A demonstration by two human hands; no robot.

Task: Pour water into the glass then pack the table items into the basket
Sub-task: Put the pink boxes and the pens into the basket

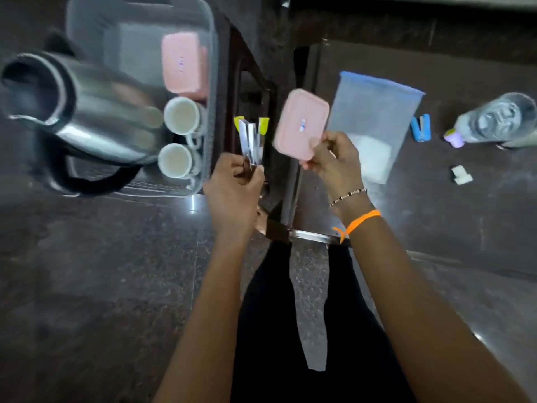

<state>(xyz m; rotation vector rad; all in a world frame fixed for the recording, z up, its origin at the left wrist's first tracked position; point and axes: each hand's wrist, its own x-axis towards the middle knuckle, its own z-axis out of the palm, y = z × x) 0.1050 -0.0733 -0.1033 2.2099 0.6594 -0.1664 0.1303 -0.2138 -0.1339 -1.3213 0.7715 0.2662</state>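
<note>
The right hand (331,158) has its grip closed on the near short edge of a flat pink rectangular plastic container (302,123), thumb on the lid and fingers beneath. The container is held in the air over the gap between the two supports, its long axis running away from the person and tilted slightly right.

The left hand (235,184) has its grip closed around a bundle of metal utensils with yellow-green ends (251,138), which stand up out of the fist, just beside the container.

The translucent grey plastic basket (210,82) lies to the left of both hands; the left hand is the nearer, almost at the basket's right wall. The coming move is judged to be a leftward carry over that wall.

Inside the basket:
- a second pink rectangular container (181,64), against the right wall;
- two white ceramic cups (181,114), lying nearer the person;
- a stainless steel kettle with a black handle (87,106), filling the left side.

Free floor for the held container appears limited; the cups and kettle stand in the way.

On the dark tabletop (436,213) to the right remain a clear bag with a blue top edge (374,112), a small blue object (420,127), a clear plastic water bottle lying on its side (494,120) and a small white piece (461,174). Packing is judged partly complete.
</note>
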